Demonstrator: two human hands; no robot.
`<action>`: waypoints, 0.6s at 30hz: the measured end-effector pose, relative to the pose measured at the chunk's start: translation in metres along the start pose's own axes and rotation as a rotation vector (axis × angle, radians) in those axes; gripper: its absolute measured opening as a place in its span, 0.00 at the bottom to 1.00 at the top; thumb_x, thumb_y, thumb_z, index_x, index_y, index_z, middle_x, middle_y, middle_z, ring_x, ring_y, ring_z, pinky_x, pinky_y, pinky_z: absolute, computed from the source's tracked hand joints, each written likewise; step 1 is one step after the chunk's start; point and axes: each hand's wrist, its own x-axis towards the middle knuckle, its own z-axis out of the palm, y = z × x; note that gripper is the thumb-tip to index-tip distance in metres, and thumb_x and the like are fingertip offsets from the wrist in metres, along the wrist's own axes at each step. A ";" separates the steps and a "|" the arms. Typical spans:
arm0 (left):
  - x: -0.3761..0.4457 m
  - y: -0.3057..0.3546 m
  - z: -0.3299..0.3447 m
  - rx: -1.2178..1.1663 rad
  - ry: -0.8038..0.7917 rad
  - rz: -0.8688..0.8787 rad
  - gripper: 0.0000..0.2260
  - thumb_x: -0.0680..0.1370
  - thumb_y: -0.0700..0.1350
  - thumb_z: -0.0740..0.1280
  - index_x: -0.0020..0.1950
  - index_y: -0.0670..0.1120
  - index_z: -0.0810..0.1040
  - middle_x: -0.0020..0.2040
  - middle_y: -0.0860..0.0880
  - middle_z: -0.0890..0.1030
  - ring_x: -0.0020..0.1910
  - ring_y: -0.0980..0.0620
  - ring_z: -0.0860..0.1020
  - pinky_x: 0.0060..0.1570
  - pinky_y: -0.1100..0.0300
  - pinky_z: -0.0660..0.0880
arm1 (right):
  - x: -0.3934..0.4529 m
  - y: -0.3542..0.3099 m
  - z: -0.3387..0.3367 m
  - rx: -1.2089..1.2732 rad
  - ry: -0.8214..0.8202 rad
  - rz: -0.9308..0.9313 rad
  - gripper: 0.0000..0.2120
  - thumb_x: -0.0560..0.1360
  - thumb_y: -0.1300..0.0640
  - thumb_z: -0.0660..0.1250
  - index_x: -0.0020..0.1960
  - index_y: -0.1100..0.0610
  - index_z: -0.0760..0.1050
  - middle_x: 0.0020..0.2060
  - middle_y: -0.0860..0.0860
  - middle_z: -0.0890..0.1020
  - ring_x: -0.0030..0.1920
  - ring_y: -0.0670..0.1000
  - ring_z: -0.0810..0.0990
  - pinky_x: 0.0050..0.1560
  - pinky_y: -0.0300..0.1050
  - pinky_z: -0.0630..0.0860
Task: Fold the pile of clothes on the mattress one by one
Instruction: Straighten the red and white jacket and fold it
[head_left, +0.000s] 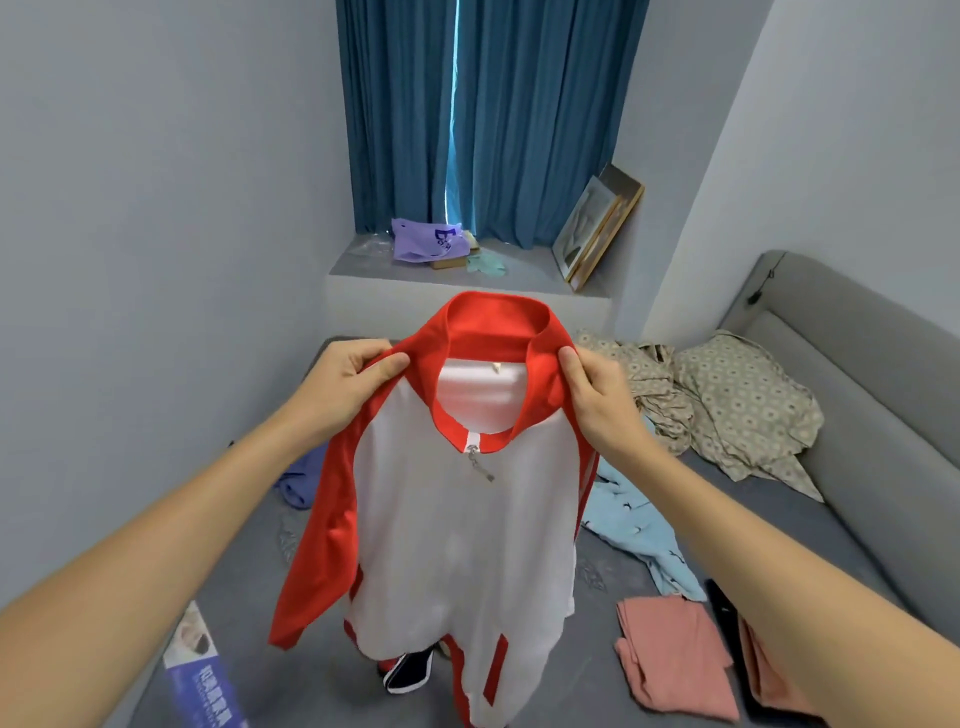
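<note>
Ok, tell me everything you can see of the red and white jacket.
The jacket has a white body, red sleeves, a red stand-up collar and a front zip closed to the neck; the fabric looks thin and smooth. It hangs upright over the mattress. The left hand and right hand pinch its shoulders beside the collar.

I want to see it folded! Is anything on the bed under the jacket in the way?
Partly: a red and black garment lies on the mattress right beneath the hanging red and white jacket, so it would land on that.

Jacket (457, 525) mid-air over mattress (769, 525), btwn left hand (353, 382) & right hand (597, 400); clothes pile (644, 535) behind-right.
</note>
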 end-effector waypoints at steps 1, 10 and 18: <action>-0.005 -0.001 0.005 0.008 0.006 -0.008 0.21 0.80 0.58 0.67 0.37 0.44 0.71 0.32 0.55 0.67 0.33 0.57 0.65 0.32 0.60 0.62 | -0.003 0.004 0.000 0.005 -0.008 0.003 0.21 0.87 0.57 0.59 0.35 0.50 0.62 0.31 0.43 0.66 0.32 0.41 0.64 0.35 0.40 0.63; -0.066 -0.050 0.047 -0.044 -0.065 -0.195 0.20 0.81 0.56 0.67 0.36 0.44 0.72 0.32 0.53 0.70 0.33 0.56 0.67 0.32 0.62 0.63 | -0.049 0.076 0.014 -0.029 -0.169 0.058 0.22 0.87 0.54 0.59 0.35 0.59 0.63 0.31 0.45 0.66 0.34 0.45 0.64 0.37 0.51 0.64; -0.030 -0.180 0.081 -0.174 -0.119 -0.388 0.23 0.82 0.52 0.68 0.42 0.32 0.74 0.37 0.45 0.74 0.38 0.51 0.69 0.40 0.53 0.65 | -0.012 0.191 0.076 -0.049 -0.225 0.185 0.23 0.87 0.50 0.59 0.35 0.53 0.60 0.28 0.42 0.63 0.32 0.43 0.63 0.34 0.43 0.62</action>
